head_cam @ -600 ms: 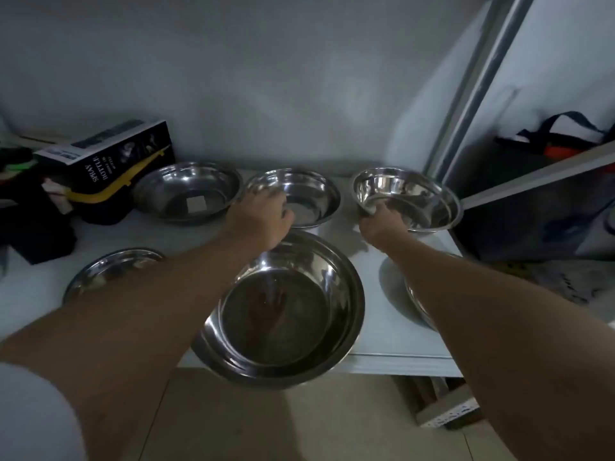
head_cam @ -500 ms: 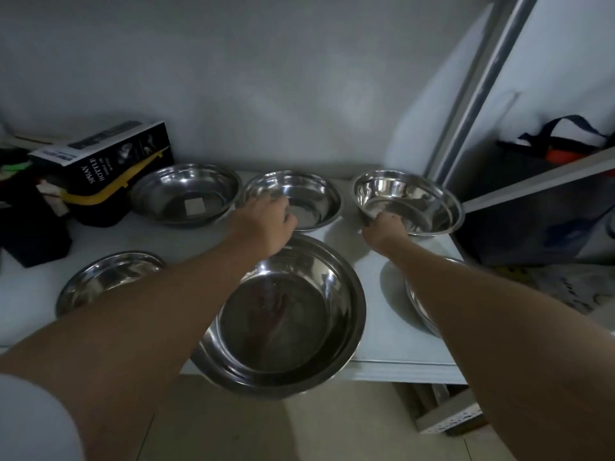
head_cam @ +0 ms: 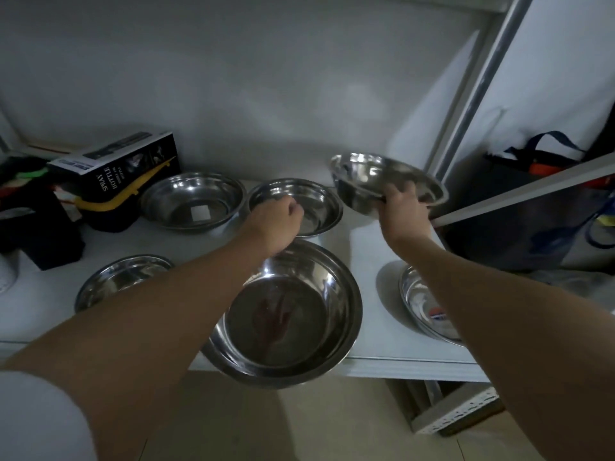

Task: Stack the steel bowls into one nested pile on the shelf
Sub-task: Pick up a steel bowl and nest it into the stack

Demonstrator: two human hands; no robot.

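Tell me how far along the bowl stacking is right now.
Nothing is nested yet. In hand: the right hand holds one bowl lifted and tilted off the shelf, and the left hand grips the rim of the middle back bowl. Left: those two, plus the back left bowl, front left bowl, large front bowl and front right bowl.

- Largest bowl overhangs the front edge of the shelf
- Behind it sit the middle bowl and, to its left, the back-left bowl (a box further left)
- Front-left bowl and front-right bowl flank the largest
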